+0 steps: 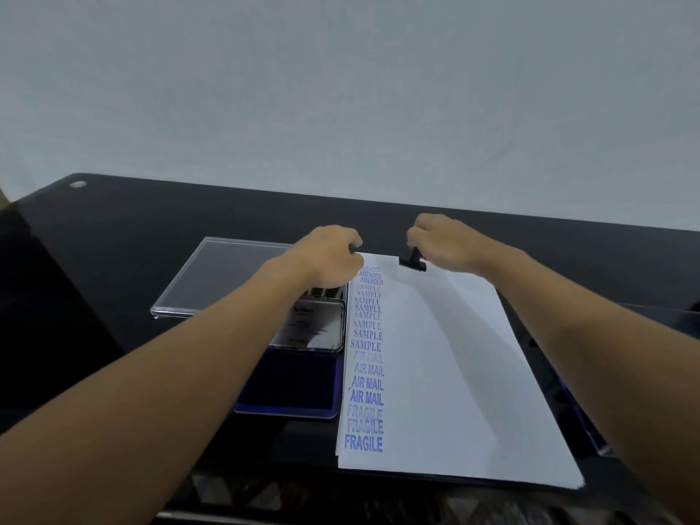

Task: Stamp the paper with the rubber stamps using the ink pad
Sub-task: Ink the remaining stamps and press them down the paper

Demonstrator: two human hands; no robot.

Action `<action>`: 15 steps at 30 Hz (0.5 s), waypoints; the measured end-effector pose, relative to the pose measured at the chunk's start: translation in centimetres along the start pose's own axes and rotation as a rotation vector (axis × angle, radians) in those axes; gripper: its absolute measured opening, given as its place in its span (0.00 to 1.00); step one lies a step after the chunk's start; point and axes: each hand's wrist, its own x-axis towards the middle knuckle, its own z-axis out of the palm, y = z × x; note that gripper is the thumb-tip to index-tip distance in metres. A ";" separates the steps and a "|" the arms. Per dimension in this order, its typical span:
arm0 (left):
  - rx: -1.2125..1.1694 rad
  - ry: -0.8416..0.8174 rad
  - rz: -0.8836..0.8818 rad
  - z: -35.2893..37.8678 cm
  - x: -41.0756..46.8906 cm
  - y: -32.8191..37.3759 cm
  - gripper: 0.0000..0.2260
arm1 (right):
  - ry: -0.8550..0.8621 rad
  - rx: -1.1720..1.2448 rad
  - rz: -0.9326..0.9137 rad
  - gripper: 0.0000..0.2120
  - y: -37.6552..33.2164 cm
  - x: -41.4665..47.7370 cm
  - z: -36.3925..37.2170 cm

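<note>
Head view: my right hand (439, 240) pinches the small black rubber stamp (412, 260) at the far edge of the white paper sheet (435, 373), likely starting a new column, while my curled left hand (329, 255) apparently steadies its corner, grip indeterminable, near the open blue ink pad (288, 388).

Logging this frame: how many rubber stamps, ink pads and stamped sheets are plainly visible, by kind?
Rubber stamp: 1, in the right hand
Ink pad: 1, open
Stamped sheet: 1
Total: 3
</note>
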 end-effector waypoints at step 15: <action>0.101 -0.034 0.007 1.6 1.6 -0.8 0.20 | -0.067 -0.194 -0.055 0.10 -1.1 2.4 1.8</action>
